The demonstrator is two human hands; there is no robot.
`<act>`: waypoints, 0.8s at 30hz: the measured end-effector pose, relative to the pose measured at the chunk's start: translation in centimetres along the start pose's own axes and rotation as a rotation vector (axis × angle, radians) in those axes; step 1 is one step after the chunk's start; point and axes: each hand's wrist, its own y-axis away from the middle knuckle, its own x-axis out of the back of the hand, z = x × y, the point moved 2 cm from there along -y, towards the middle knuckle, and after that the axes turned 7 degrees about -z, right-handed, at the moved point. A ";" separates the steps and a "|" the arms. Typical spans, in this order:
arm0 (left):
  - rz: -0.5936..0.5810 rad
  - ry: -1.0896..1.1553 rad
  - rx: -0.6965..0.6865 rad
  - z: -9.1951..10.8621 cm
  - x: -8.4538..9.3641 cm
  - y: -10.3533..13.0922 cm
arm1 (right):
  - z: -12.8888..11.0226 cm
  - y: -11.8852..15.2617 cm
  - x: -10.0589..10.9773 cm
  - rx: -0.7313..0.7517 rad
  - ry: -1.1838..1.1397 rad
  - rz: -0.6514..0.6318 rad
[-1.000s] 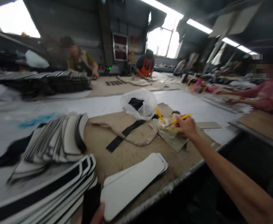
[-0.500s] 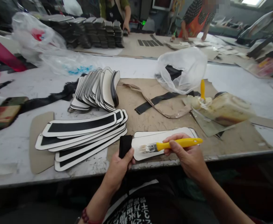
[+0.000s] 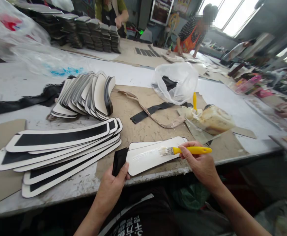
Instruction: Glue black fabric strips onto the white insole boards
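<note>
My right hand (image 3: pixel 199 161) is closed round the yellow handle of a paintbrush (image 3: pixel 192 150). The brush's bristles rest on the upper of some overlapping long white panels (image 3: pixel 143 161) with rounded ends. A shiny wet streak runs along that panel, left of the bristles. In my left hand (image 3: pixel 115 178) a folded black strip (image 3: pixel 120 160) is pinched, with the thumb at the panel's left end. To the left lie several fanned white panels (image 3: pixel 67 135), with black strips down their middles. A dirty translucent container (image 3: pixel 216 119) of pale paste lies at the right, another yellow-handled brush (image 3: pixel 195 101) standing at its mouth.
A stack of curved white pieces (image 3: pixel 100 95) stands behind the fanned panels. Beyond the brown sheet's far edge sits a white plastic bag (image 3: pixel 175 82) with black material inside. Co-workers (image 3: pixel 190 36) stand across the table. The table's front edge (image 3: pixel 67 200) runs close to me.
The brush has moved right along the white panel, leaving a shiny streak behind. My left hand still holds the black strip. The camera view has turned right and tilted.
</note>
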 end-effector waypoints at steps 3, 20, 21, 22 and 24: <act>0.013 -0.023 0.037 0.1 -0.1 0.0 | 0.4 -0.1 1.6 0.050 0.176 0.034; 0.083 -0.028 0.091 1.2 -0.1 0.3 | -2.5 1.4 5.9 0.365 0.429 0.160; 0.130 -0.058 0.093 1.5 0.2 0.5 | -3.0 1.6 6.1 0.356 0.417 0.184; 0.180 -0.085 0.092 1.8 0.5 0.8 | -3.5 1.7 6.2 0.348 0.397 0.199; 0.236 -0.104 0.085 2.7 1.0 1.7 | -4.4 2.0 6.0 0.336 0.317 0.171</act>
